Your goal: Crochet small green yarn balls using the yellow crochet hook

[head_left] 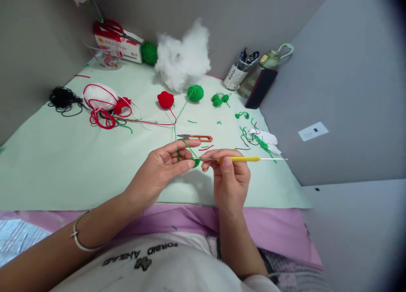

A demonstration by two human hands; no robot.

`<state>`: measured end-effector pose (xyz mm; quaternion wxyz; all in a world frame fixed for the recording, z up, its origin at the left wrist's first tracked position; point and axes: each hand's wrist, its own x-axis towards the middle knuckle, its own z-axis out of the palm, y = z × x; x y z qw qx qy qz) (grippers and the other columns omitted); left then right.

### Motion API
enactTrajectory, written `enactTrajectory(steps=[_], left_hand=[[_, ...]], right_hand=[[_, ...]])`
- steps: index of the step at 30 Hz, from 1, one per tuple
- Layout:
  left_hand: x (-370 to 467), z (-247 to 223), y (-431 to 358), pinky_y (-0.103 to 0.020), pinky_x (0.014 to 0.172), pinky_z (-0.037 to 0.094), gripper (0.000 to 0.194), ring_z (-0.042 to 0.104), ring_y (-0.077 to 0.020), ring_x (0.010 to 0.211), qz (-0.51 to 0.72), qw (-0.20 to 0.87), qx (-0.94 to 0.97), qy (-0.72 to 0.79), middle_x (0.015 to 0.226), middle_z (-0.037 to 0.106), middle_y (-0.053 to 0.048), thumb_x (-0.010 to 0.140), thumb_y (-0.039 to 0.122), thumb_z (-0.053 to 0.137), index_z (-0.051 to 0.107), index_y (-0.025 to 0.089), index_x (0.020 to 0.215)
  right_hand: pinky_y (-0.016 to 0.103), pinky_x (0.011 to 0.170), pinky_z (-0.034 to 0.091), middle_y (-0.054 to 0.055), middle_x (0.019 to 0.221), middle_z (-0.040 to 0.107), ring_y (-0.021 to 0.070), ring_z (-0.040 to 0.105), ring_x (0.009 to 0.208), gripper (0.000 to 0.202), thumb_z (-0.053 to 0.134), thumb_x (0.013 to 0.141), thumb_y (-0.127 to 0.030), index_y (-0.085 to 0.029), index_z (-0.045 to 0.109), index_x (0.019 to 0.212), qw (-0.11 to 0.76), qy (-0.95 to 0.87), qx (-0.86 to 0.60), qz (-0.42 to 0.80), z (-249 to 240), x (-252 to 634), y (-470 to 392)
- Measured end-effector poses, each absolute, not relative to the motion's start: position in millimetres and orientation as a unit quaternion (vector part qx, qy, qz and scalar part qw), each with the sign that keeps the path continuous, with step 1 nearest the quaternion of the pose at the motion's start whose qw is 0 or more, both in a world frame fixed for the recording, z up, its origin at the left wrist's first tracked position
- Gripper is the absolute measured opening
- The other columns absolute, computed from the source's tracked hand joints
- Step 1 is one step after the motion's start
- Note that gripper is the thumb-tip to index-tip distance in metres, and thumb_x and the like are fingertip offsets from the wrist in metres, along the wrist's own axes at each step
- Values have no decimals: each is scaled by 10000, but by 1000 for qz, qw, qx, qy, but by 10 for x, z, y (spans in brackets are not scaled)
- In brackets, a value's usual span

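My left hand [161, 167] pinches a small green crochet piece [196, 162] between thumb and fingers. Green yarn [175, 130] loops over its raised index finger and runs back to a green yarn ball [195, 93]. In my right hand [231, 178] is a crochet hook [244, 159] with a yellow handle, held level like a pen. Its left metal tip meets the green piece; a thinner metal end sticks out to the right. Just beyond my fingers lie orange-handled thread snips [199, 137] on the pale green table cover [95, 173].
A red yarn ball [165, 99], white stuffing [184, 57] and a tangle of red and white yarn [101, 102] lie farther back. Green crocheted bits [220, 99] and yarn scraps [261, 142] are at right. A pen cup [236, 74] and bottle [253, 80] stand by the partition.
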<state>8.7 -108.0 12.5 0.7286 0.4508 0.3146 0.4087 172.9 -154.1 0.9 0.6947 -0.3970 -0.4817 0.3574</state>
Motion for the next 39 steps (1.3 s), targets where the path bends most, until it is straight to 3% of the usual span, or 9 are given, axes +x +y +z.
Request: enactTrajectory(steps=[4, 13, 16, 20, 23, 25, 30, 34, 39], left_hand=[[82, 126, -1082, -240, 836, 488, 337, 565, -132, 860, 404, 721, 456, 331, 882, 652, 13, 842, 251, 849, 834, 345, 1165], [119, 229, -1169, -289, 832, 454, 330, 534, -164, 796, 468, 580, 523, 413, 832, 654, 11, 802, 174, 830, 843, 290, 1110], [129, 227, -1145, -274, 789, 454, 404, 523, -145, 755, 443, 670, 462, 376, 818, 652, 22, 798, 181, 833, 816, 290, 1187], [108, 203, -1072, -283, 839, 484, 391, 500, -102, 679, 353, 819, 332, 309, 767, 641, 25, 794, 285, 874, 823, 231, 1178], [95, 203, -1058, -267, 856, 481, 331, 513, -103, 719, 372, 802, 347, 312, 781, 641, 27, 813, 262, 867, 841, 251, 1143], [100, 210, -1075, -258, 880, 480, 318, 561, -120, 815, 389, 783, 379, 302, 841, 676, 15, 817, 235, 864, 845, 271, 1133], [143, 201, -1120, -271, 910, 493, 319, 610, -152, 914, 405, 766, 394, 306, 900, 728, -7, 804, 246, 884, 848, 269, 1120], [167, 159, -1085, -255, 850, 507, 318, 578, -109, 761, 385, 804, 343, 295, 898, 737, -8, 816, 265, 878, 843, 248, 1132], [146, 142, -1030, -332, 1021, 520, 170, 565, -81, 689, 373, 836, 288, 281, 872, 726, 4, 825, 230, 852, 861, 218, 995]], right_hand=[[325, 669, 617, 35, 923, 778, 158, 722, 753, 185, 561, 1054, -276, -235, 727, 983, 679, -530, -414, 294, 37, 1735, -1571], [349, 759, 651, 90, 1024, 782, 204, 759, 932, 265, 568, 1007, -108, -231, 697, 1204, 531, -729, -427, -58, -28, 1678, -1608], [333, 791, 643, 89, 1082, 764, 203, 745, 981, 314, 638, 971, -85, -251, 727, 1222, 505, -723, -447, -146, -91, 1649, -1597], [339, 758, 626, 66, 1028, 761, 186, 724, 906, 280, 580, 1002, -93, -245, 748, 1167, 599, -670, -439, -20, -54, 1664, -1586], [318, 621, 589, 26, 898, 742, 157, 672, 725, 241, 538, 1037, -149, -259, 752, 1057, 681, -587, -418, 131, 18, 1677, -1559], [321, 615, 591, 28, 908, 752, 166, 687, 750, 214, 555, 1040, -186, -264, 753, 1023, 685, -579, -410, 167, 41, 1666, -1540], [385, 808, 648, 45, 1013, 797, 194, 752, 940, 259, 589, 1014, -122, -280, 760, 1127, 624, -640, -444, 65, -26, 1621, -1562], [366, 796, 653, 87, 1145, 779, 206, 757, 1000, 307, 641, 978, -96, -285, 765, 1186, 565, -690, -450, -43, -79, 1648, -1588], [333, 637, 609, 37, 899, 774, 159, 707, 721, 211, 591, 1020, -163, -257, 776, 1056, 672, -573, -458, 101, 5, 1698, -1558]])
